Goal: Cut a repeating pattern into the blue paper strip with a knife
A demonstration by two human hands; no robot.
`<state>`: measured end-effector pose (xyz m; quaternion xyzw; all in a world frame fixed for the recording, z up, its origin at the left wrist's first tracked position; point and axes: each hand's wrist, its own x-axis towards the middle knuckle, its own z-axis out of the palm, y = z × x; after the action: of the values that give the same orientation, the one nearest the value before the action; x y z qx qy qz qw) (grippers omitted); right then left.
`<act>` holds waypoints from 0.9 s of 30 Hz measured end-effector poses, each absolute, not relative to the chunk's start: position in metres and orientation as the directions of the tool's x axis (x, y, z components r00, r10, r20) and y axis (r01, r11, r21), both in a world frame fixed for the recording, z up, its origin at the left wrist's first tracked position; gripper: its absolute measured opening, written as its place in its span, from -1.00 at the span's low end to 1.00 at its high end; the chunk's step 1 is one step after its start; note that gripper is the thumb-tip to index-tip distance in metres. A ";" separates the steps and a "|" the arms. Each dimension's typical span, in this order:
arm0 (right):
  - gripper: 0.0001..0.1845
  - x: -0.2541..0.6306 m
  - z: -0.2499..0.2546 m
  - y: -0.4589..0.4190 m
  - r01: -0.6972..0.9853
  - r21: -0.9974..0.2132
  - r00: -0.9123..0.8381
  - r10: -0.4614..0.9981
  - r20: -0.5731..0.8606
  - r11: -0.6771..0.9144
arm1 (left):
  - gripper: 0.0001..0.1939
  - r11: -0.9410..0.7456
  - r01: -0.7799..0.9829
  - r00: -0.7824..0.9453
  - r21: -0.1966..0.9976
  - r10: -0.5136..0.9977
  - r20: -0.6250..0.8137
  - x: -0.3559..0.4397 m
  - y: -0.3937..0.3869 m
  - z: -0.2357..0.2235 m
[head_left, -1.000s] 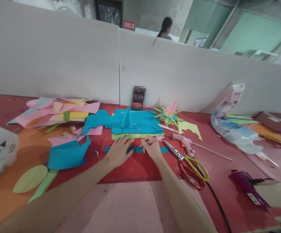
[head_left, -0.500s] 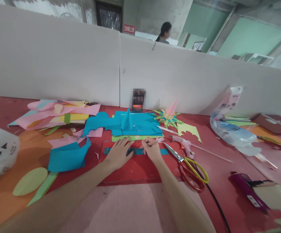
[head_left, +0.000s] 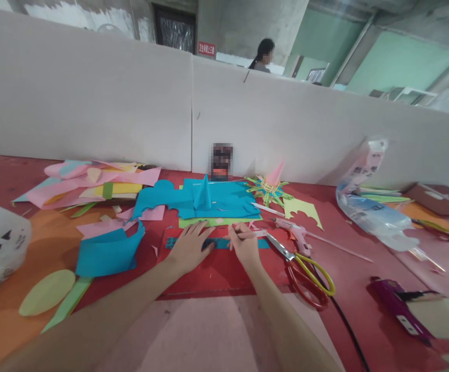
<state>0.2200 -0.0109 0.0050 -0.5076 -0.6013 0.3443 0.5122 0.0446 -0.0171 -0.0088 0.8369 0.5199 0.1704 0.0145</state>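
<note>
A blue paper strip (head_left: 263, 243) with small cutouts toward its left end lies across a red board (head_left: 216, 276). My left hand (head_left: 190, 245) rests flat over the strip's left half with its fingers spread. Just to the right, my right hand (head_left: 244, 243) is closed in a writing-like grip around a slim pink tool (head_left: 258, 233). Its see-through end shows beyond the hand; the tip is hidden, so I cannot tell whether it is a pen or a craft knife. Large scissors (head_left: 297, 261) with one yellow and one red handle lie right of that hand.
A pink glue gun (head_left: 296, 235) lies beyond the scissors. Blue paper (head_left: 232, 199) with a cone and a pink-tipped star-shaped craft (head_left: 271, 181) are behind. Paper scraps (head_left: 92, 183) and a white bag (head_left: 1, 248) fill the left; a purple power strip (head_left: 400, 310) is at right.
My right hand has turned and shifted slightly, and its tool now points out farther to the right. My left hand stays in place. The view has tilted up a little.
</note>
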 end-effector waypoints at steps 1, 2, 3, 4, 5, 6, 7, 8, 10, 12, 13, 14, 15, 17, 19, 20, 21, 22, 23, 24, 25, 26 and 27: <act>-0.62 0.219 0.006 -0.013 0.251 -0.937 0.046 0.964 0.263 0.244 | -0.57 -0.460 0.865 0.401 0.202 0.874 0.274 0.045 -0.017 -0.009; -0.63 0.218 0.007 -0.015 0.240 -0.940 0.038 0.966 0.257 0.241 | -0.58 -0.461 0.864 0.401 0.203 0.873 0.276 0.044 -0.017 -0.008; -0.64 0.218 0.007 -0.016 0.228 -0.944 0.028 0.968 0.250 0.238 | -0.58 -0.460 0.864 0.400 0.204 0.874 0.277 0.044 -0.017 -0.008; -0.64 0.218 0.006 -0.016 0.215 -0.948 0.016 0.969 0.246 0.237 | -0.58 -0.461 0.863 0.401 0.206 0.874 0.274 0.045 -0.017 -0.007; -0.65 0.218 0.005 -0.015 0.199 -0.951 0.004 0.970 0.243 0.237 | -0.58 -0.460 0.863 0.402 0.207 0.875 0.270 0.045 -0.017 -0.006; -0.65 0.218 0.004 -0.014 0.183 -0.954 -0.008 0.971 0.239 0.237 | -0.58 -0.459 0.864 0.403 0.208 0.877 0.264 0.045 -0.018 -0.006; -0.65 0.219 0.002 -0.013 0.168 -0.958 -0.021 0.972 0.234 0.234 | -0.58 -0.457 0.864 0.403 0.209 0.878 0.258 0.045 -0.018 -0.005; -0.65 0.219 0.001 -0.011 0.155 -0.961 -0.036 0.974 0.225 0.228 | -0.58 -0.456 0.865 0.402 0.210 0.880 0.254 0.045 -0.018 -0.005; -0.65 0.220 -0.001 -0.008 0.149 -0.967 -0.063 0.978 0.198 0.205 | -0.58 -0.458 0.863 0.403 0.213 0.878 0.256 0.045 -0.018 -0.005; -0.64 0.220 -0.002 -0.007 0.162 -0.969 -0.072 0.982 0.177 0.186 | -0.59 -0.462 0.861 0.404 0.213 0.875 0.267 0.045 -0.018 -0.006; -0.64 0.220 -0.002 -0.006 0.172 -0.968 -0.069 0.982 0.174 0.184 | -0.59 -0.464 0.861 0.404 0.210 0.873 0.274 0.045 -0.018 -0.007; -0.64 0.220 -0.002 -0.006 0.183 -0.965 -0.066 0.982 0.176 0.186 | -0.59 -0.466 0.861 0.404 0.206 0.870 0.283 0.044 -0.018 -0.008; -0.64 0.219 -0.002 -0.006 0.196 -0.962 -0.063 0.981 0.181 0.190 | -0.59 -0.467 0.862 0.403 0.200 0.868 0.290 0.044 -0.017 -0.009; -0.63 0.219 -0.003 -0.006 0.221 -0.955 -0.060 0.980 0.190 0.199 | -0.59 -0.469 0.863 0.406 0.188 0.865 0.297 0.044 -0.017 -0.011; -0.64 0.219 -0.003 -0.006 0.237 -0.951 -0.054 0.980 0.191 0.198 | -0.58 -0.470 0.864 0.410 0.181 0.864 0.291 0.044 -0.017 -0.011; -0.64 0.219 -0.003 -0.006 0.237 -0.952 -0.052 0.981 0.188 0.195 | -0.58 -0.470 0.864 0.411 0.180 0.865 0.288 0.044 -0.017 -0.010; -0.64 0.219 -0.003 -0.006 0.232 -0.954 -0.051 0.981 0.185 0.192 | -0.58 -0.470 0.864 0.411 0.181 0.865 0.286 0.044 -0.017 -0.010; -0.65 0.219 -0.004 -0.005 0.222 -0.956 -0.052 0.982 0.182 0.189 | -0.59 -0.470 0.863 0.410 0.183 0.865 0.288 0.044 -0.017 -0.009; -0.66 0.219 -0.004 -0.005 0.211 -0.959 -0.053 0.982 0.180 0.187 | -0.59 -0.470 0.863 0.409 0.186 0.865 0.291 0.045 -0.018 -0.008; -0.66 0.219 -0.005 -0.004 0.198 -0.962 -0.055 0.982 0.179 0.186 | -0.60 -0.471 0.862 0.408 0.189 0.864 0.294 0.045 -0.018 -0.007; -0.67 0.218 -0.006 -0.004 0.186 -0.965 -0.058 0.983 0.177 0.185 | -0.60 -0.471 0.861 0.407 0.190 0.864 0.297 0.045 -0.018 -0.007; -0.67 0.218 -0.007 -0.003 0.180 -0.967 -0.059 0.983 0.173 0.181 | -0.61 -0.472 0.861 0.408 0.190 0.863 0.299 0.045 -0.018 -0.007; -0.67 0.218 -0.008 -0.003 0.178 -0.968 -0.058 0.984 0.170 0.178 | -0.61 -0.473 0.860 0.409 0.189 0.862 0.298 0.045 -0.018 -0.007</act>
<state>0.2183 -0.0031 -0.0078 -0.4872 -0.5961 0.4170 0.4832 0.0450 -0.0181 -0.0069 0.8393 0.5132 0.1796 0.0029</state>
